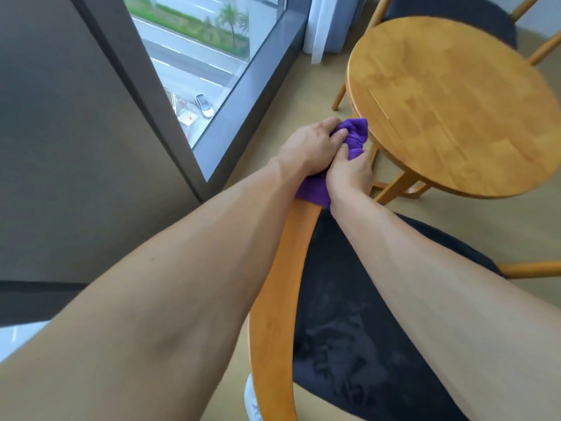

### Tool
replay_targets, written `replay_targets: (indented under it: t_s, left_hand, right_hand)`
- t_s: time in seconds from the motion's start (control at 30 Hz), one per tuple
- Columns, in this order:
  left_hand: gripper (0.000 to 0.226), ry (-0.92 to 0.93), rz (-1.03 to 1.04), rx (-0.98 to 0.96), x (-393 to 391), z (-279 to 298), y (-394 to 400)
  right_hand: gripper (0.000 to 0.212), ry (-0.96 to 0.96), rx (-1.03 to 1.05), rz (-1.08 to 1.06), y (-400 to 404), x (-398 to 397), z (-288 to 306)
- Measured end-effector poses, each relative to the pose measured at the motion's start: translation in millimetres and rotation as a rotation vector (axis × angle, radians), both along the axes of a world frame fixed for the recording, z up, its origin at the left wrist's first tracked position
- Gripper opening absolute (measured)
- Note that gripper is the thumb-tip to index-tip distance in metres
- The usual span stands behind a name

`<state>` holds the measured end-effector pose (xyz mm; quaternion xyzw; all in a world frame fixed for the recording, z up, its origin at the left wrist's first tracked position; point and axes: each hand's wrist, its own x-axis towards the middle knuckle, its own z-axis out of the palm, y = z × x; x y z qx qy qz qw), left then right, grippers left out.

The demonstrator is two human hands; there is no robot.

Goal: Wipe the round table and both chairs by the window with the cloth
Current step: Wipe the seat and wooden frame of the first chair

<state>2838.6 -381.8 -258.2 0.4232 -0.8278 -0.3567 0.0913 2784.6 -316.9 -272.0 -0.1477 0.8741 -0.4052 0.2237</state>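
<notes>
A purple cloth (353, 133) is bunched over the far end of the near chair's curved wooden backrest (280, 284). My left hand (309, 144) grips the cloth from the left, fingers curled over it. My right hand (349, 173) grips it from the right, thumb and fingers wrapped round cloth and rail. The near chair has a dark padded seat (364, 314). The round wooden table (449, 101) stands just beyond my hands, at the right. Behind it, the second chair (455, 13) shows a dark seat and wooden rails.
A floor-to-ceiling window (197, 65) with a dark frame runs along the left, with a grey wall panel (60, 147) beside it. A white curtain (331, 22) hangs at the window's far end. Light wooden floor (306, 89) lies between window and table.
</notes>
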Motion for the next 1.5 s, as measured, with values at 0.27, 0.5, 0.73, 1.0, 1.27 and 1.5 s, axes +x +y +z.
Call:
replay_targets:
  t_s: [0.27,0.5,0.73,1.0,1.27,1.5]
  left_hand:
    - [0.044,-0.073,0.149,0.0,-2,-11,3]
    - [0.043,-0.12,0.262,-0.017,21,-13,27]
    - [0.048,-0.04,0.313,0.08,48,-11,53]
    - [0.045,0.069,0.405,0.189,84,-13,91]
    - [0.041,0.114,0.535,0.185,115,-15,146]
    - [0.039,0.178,0.679,0.207,138,-14,212]
  right_hand:
    - [0.043,-0.005,-0.05,-0.029,3,4,-7]
    - [0.054,-0.079,0.009,-0.021,22,27,-10]
    - [0.056,-0.167,0.006,0.039,51,46,-10]
    - [0.047,-0.207,0.006,0.103,86,71,-13]
    - [0.052,-0.196,0.023,0.245,132,93,-11]
    - [0.042,-0.145,0.066,0.447,185,108,-9]
